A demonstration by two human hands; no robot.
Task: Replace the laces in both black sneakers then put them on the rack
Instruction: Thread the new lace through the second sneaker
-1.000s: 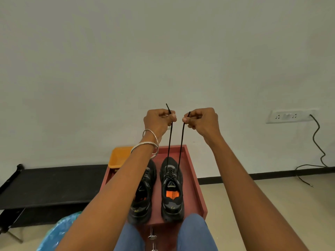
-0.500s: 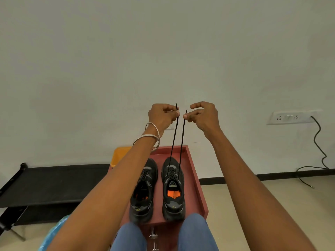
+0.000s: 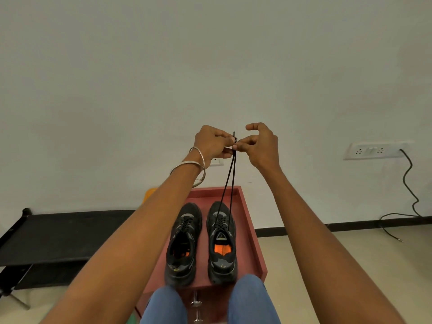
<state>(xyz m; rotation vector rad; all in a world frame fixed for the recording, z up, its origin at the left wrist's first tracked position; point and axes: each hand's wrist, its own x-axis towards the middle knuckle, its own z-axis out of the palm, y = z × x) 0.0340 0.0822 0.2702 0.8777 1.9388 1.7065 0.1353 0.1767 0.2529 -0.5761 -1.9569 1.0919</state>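
Two black sneakers stand side by side, toes away from me, on a red tray table (image 3: 253, 239). The left sneaker (image 3: 183, 244) is laced. From the right sneaker (image 3: 222, 242), with its orange insole, two black lace ends (image 3: 230, 183) rise straight up to my hands. My left hand (image 3: 211, 143), with bangles on the wrist, and my right hand (image 3: 261, 143) meet high above the shoes. Each pinches a lace end between thumb and finger, the two ends held together. My right index finger sticks up, curled.
A black cot-like rack (image 3: 58, 235) stands low at the left against the wall. An orange thing (image 3: 149, 192) peeks out behind my left arm. A wall socket (image 3: 371, 150) with a black cable (image 3: 409, 190) is at the right. My knees (image 3: 247, 298) are under the tray's near edge.
My hands have come together, so the two lace ends, held apart before, now touch at the top. The camera has tilted a little and the shoes sit lower in view.
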